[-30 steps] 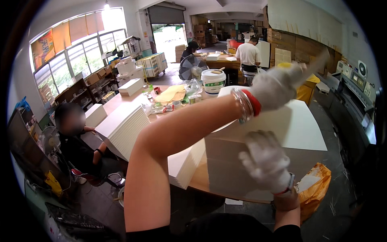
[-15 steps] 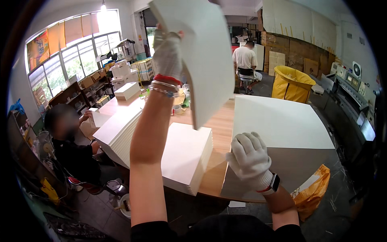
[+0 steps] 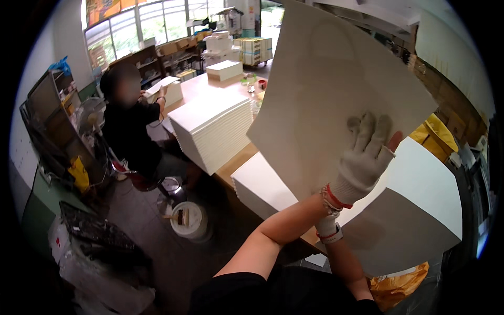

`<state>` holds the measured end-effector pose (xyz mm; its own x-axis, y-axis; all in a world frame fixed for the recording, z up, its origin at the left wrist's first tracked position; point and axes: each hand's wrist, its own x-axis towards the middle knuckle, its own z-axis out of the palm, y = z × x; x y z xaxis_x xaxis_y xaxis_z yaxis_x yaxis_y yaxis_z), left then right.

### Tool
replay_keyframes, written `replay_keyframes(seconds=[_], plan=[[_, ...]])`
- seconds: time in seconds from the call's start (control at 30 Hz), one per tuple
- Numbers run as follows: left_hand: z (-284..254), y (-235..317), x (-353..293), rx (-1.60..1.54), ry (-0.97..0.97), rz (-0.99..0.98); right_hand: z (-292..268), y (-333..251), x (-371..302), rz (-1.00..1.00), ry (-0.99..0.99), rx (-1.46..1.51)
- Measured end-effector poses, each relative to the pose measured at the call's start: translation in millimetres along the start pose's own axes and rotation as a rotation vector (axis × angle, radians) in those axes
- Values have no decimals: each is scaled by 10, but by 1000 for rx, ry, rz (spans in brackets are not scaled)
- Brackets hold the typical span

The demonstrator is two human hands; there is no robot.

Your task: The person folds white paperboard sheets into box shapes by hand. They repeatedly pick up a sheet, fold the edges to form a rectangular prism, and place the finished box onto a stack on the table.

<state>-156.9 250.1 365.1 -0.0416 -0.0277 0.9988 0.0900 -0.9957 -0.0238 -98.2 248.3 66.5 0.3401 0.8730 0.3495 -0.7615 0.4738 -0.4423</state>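
Here a large white sheet [image 3: 336, 89] fills the upper middle of the view, held up and tilted; its top edge is cut off by the frame. The left hand [image 3: 365, 155], in a white knit glove, lies flat against the sheet with its fingers [image 3: 370, 126] spread. Below it a big white stack [image 3: 420, 210] sits on the wooden counter [image 3: 236, 163], with a lower stack [image 3: 262, 184] beside it and a tall pile of sheets [image 3: 215, 128] further left. The right hand [image 3: 326, 227] is mostly hidden behind the left wrist, so I cannot tell how its fingers stand. A yellow bag [image 3: 438, 136] shows at right, an orange bag [image 3: 399, 286] below. A seated person [image 3: 131, 126] works at left, near a white bucket [image 3: 186, 220] on the floor.
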Motion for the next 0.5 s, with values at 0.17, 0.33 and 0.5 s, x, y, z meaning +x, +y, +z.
replay_keyframes(seconds=[0.17, 0.33, 0.5], plan=[[81, -476, -513, 193, -257, -130, -93, 237, -90, -63, 160, -609], [18, -819, -999, -207, -559, -410, 444, 303, 46, -11, 223, -673], [-910, -1597, -1719, -180, -431, -706, 696, 264, 255, 270, 598, -601]])
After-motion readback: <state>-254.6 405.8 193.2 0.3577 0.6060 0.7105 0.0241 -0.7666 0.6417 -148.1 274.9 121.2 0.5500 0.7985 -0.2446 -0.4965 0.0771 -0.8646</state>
